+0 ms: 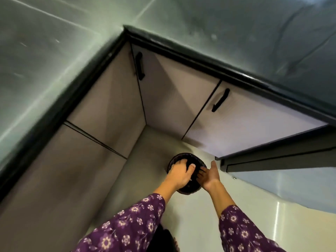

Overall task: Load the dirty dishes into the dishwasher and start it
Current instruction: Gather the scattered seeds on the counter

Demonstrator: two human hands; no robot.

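A dark round bowl is low in front of me, above the pale floor near the corner of the cabinets. My left hand grips it from above, fingers curled over its rim and thumb inside. My right hand is at the bowl's right side, palm turned up, its fingers reaching under and against the bowl. Both forearms wear purple flowered sleeves. Much of the bowl is hidden by my hands. The frame is blurred by motion.
Grey cabinet doors with black handles meet in a corner under a dark-edged countertop. A dark panel, perhaps an open door edge, juts out at right, close to my right hand. Pale floor lies below.
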